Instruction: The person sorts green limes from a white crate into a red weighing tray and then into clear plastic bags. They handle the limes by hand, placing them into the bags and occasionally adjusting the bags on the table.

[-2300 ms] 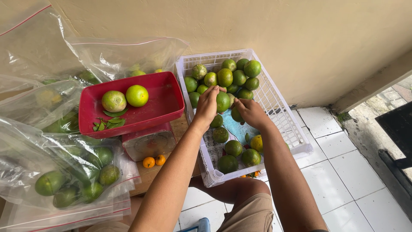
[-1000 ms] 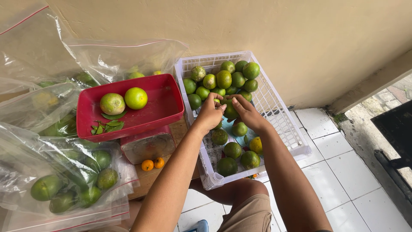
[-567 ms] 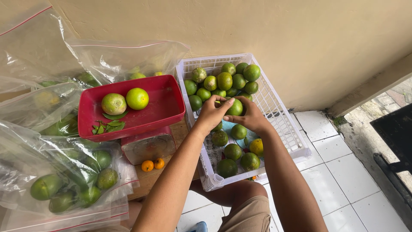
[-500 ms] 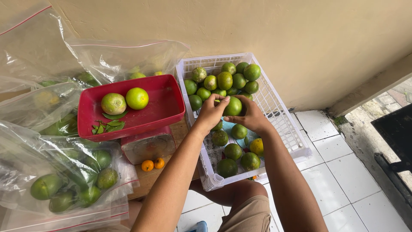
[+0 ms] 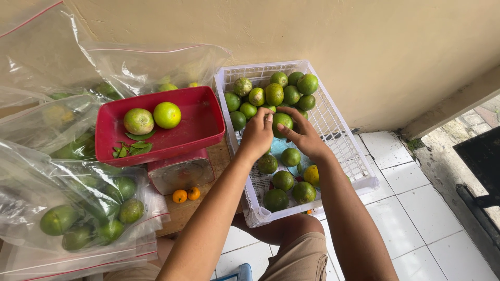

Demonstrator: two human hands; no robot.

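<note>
Both my hands meet over a white plastic crate (image 5: 348,151) that holds several green citrus fruits. My left hand (image 5: 257,134) and my right hand (image 5: 303,136) together grip one green fruit (image 5: 282,120) just above the crate's middle. A pile of green fruits (image 5: 273,94) fills the crate's far end, and more lie at its near end (image 5: 284,188) with one yellow fruit (image 5: 311,175). To the left, a red scale tray (image 5: 203,125) carries two green fruits (image 5: 153,117) and a few leaves (image 5: 129,147).
Clear zip bags (image 5: 78,208) with green fruits lie at the left, some propped at the back (image 5: 130,67). Two small orange fruits (image 5: 186,195) sit on the wooden board below the scale. A beige wall stands behind; white floor tiles (image 5: 416,218) lie to the right. My knee (image 5: 291,239) is under the crate.
My hands dug among the fruits in the crate's middle, then lifted one green fruit between them and brought it slightly up and toward the crate's far pile.
</note>
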